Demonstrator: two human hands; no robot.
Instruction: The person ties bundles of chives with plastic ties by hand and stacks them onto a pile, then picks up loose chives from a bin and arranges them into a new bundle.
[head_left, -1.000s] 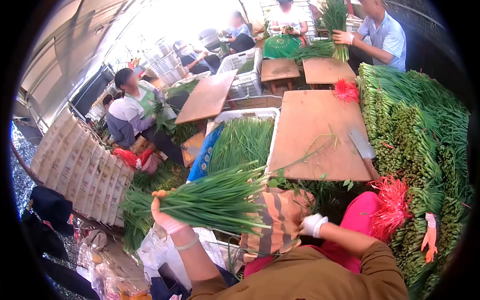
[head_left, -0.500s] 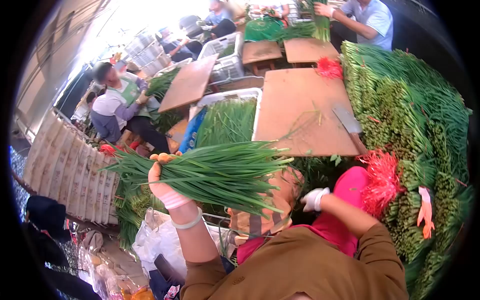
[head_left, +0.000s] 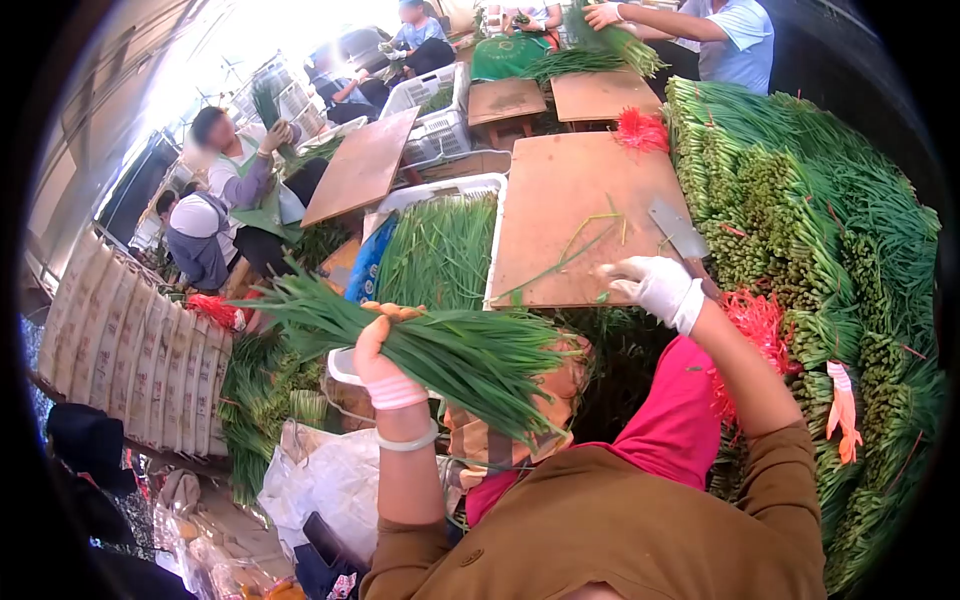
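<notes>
My left hand (head_left: 374, 350), in a pale glove with orange fingertips, is closed round a thick bunch of garlic chives (head_left: 470, 365). The long green leaves lie sideways above my lap, cut ends to the right. My right hand (head_left: 655, 287), in a white glove, is over the near edge of the wooden board (head_left: 570, 200), fingers stretched to the left and nothing seen in them. A cleaver (head_left: 678, 228) lies on the board just beyond this hand, its handle partly hidden. A few loose leaves (head_left: 575, 250) are scattered on the board.
Tied bundles (head_left: 800, 220) are stacked high on the right, with red ties (head_left: 752, 325) and an orange glove (head_left: 843, 415) by them. A white crate (head_left: 497, 235) of chives stands left of the board. Co-workers (head_left: 245, 190) sit farther off. A white bag (head_left: 325, 480) lies at lower left.
My right hand has risen from beside my knee to the board's near edge. The bunch in my left hand has tilted, its right end lower. A co-worker at left has lifted a bunch.
</notes>
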